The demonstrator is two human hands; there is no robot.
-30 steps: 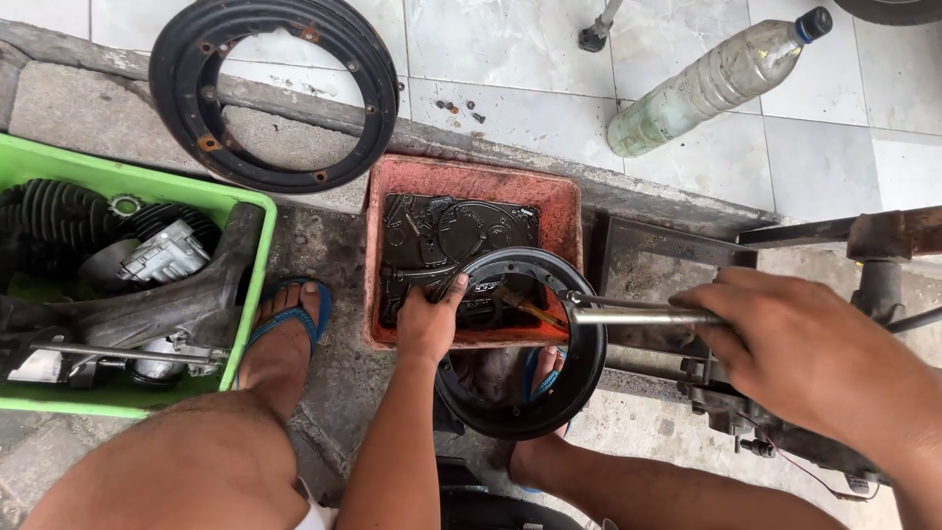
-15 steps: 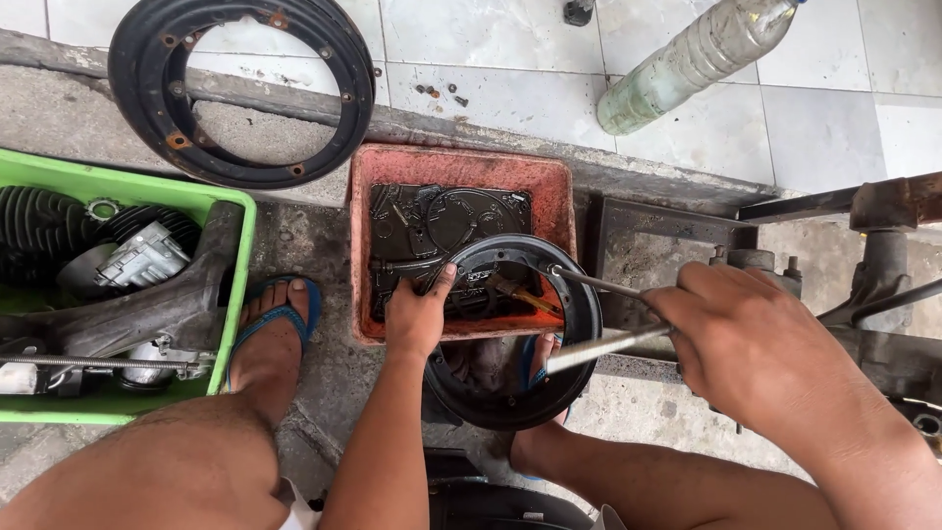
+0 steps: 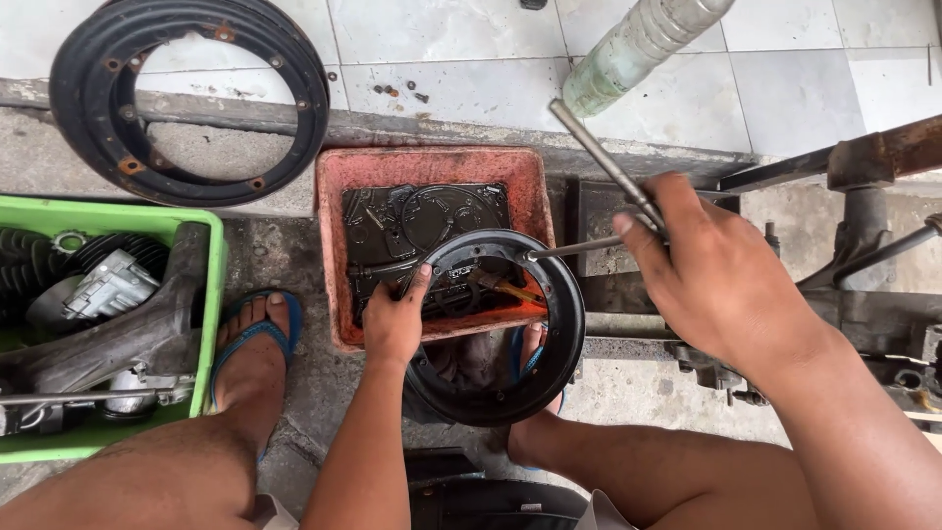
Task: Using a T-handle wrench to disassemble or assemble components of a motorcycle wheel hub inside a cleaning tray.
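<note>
My left hand [image 3: 394, 322] grips the inner edge of a black ring-shaped wheel rim [image 3: 549, 363], holding it tilted over the near side of a red tray [image 3: 432, 162]. My right hand [image 3: 711, 265] is closed around a metal L-shaped wrench [image 3: 603, 162]. One arm of the wrench points up and away; the other reaches left, its tip touching the rim's upper edge. The tray holds dark oily liquid with small metal parts lying in it.
A second black rim [image 3: 186, 98] lies on the curb at the upper left. A green crate [image 3: 211, 324] of engine parts stands at the left. A plastic bottle [image 3: 638, 49] lies on the tiles above. A rusty metal frame [image 3: 863, 236] is at the right. My sandalled feet [image 3: 250, 353] rest on the concrete.
My right hand has lifted and turned the wrench, so its long arm now points up and away instead of lying level. The left hand keeps hold of the rim over the tray.
</note>
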